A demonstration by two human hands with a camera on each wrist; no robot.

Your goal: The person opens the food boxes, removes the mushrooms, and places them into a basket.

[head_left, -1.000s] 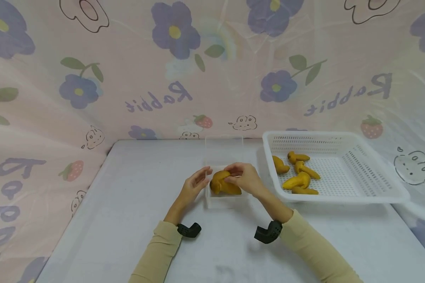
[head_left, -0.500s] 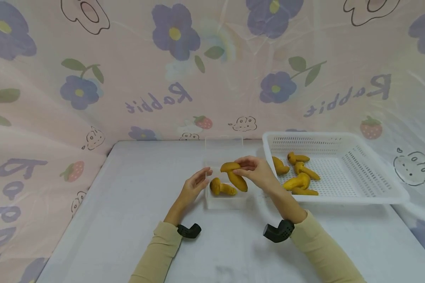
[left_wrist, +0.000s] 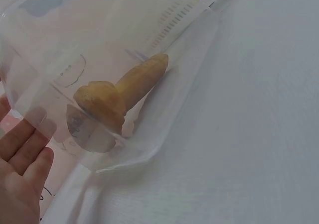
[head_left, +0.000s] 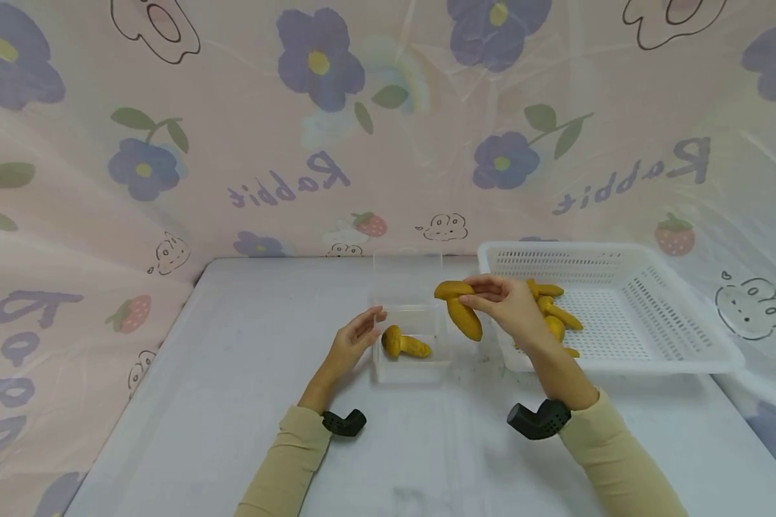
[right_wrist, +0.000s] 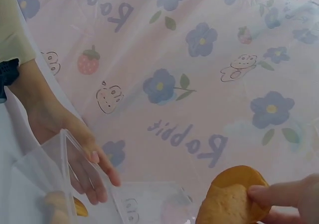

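- The mushroom (head_left: 460, 310) held in the right hand (head_left: 511, 307) is golden yellow-brown.
- The mushroom in the box (head_left: 406, 344) has the same ochre colour.
- The box (head_left: 409, 368) is clear, colourless plastic.
- The basket (head_left: 659, 359) is white, with perforated walls.
- The surface (head_left: 233, 373) is pale grey-white.
- The curtain (head_left: 233, 129) is pink, printed with purple flowers, green leaves, red strawberries and purple "Rabbit" lettering.
- The sleeves (head_left: 284, 467) are beige.
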